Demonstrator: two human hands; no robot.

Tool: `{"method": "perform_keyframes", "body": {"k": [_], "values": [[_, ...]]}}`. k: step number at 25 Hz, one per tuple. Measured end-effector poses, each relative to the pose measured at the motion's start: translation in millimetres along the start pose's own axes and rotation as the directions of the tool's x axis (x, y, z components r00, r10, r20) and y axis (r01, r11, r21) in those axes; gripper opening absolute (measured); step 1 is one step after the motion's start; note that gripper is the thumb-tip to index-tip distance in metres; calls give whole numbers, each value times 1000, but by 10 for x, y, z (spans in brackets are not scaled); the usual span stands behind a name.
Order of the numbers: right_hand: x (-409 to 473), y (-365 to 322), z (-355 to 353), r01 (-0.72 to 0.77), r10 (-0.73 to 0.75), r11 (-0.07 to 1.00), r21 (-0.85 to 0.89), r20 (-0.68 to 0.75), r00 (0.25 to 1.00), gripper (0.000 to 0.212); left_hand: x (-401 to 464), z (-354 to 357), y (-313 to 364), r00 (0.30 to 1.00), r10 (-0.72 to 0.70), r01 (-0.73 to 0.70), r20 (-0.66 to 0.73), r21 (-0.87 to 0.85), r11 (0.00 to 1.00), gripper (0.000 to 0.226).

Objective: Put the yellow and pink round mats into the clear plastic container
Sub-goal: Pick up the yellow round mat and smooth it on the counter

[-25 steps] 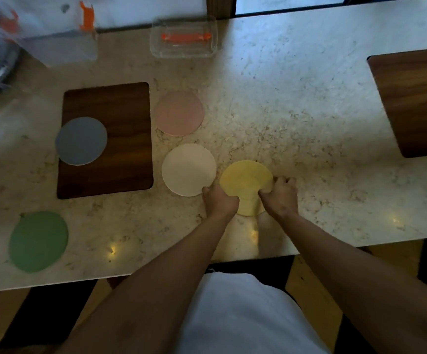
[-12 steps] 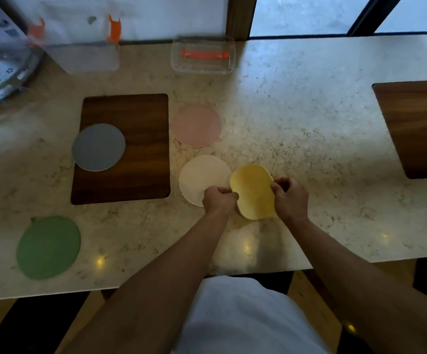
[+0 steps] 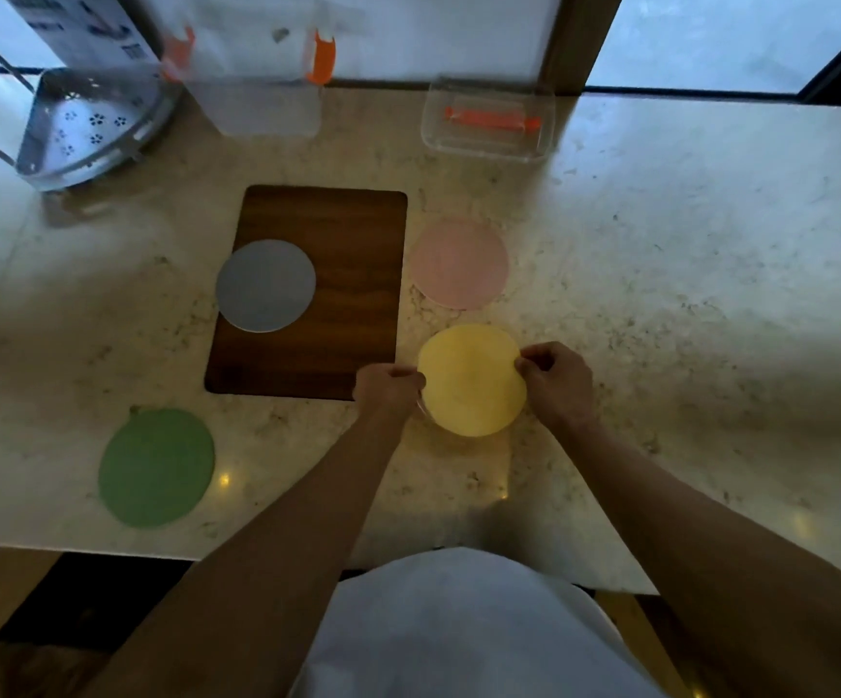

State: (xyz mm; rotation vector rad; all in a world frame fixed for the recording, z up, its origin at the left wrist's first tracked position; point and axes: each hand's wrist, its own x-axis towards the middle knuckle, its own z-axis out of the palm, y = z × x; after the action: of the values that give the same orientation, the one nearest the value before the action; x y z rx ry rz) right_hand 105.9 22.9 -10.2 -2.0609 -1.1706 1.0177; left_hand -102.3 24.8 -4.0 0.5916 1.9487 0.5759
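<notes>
holding the yellow mat (image 3: 471, 377) pinched between left hand (image 3: 388, 387) and right hand (image 3: 557, 380), now lifted off the tabletop (image 3: 660, 319) and covering the white mat; pink mat (image 3: 460, 263) waits.

White top over the torso (image 3: 459, 632), two bare forearms, no sleeves, bare hands, no rings visible

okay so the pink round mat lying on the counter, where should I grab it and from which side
The pink mat lies flat and thin on the marble counter, so there is probably nothing to pinch from above. Lift its near rim, the edge facing the yellow mat, peel it up, then pinch it. That side is closest, though both hands, left hand and right hand, now grip the yellow one.
</notes>
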Motion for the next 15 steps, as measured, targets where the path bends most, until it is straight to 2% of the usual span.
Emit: {"method": "perform_keyframes", "body": {"k": [7, 11, 15], "values": [[145, 15, 111, -55, 56, 998, -31, 41, 998, 7, 147, -52, -32, 999, -36, 39, -25, 102, 994, 20], [229, 33, 130, -39, 49, 986, -160, 58, 997, 5, 156, -2, -49, 999, -7, 13, -32, 171, 985, 19], [265, 29, 150, -41, 56, 965, -257, 48, 997, 16, 153, 6, -27, 998, 62, -56, -13, 276, 960, 18]]}}
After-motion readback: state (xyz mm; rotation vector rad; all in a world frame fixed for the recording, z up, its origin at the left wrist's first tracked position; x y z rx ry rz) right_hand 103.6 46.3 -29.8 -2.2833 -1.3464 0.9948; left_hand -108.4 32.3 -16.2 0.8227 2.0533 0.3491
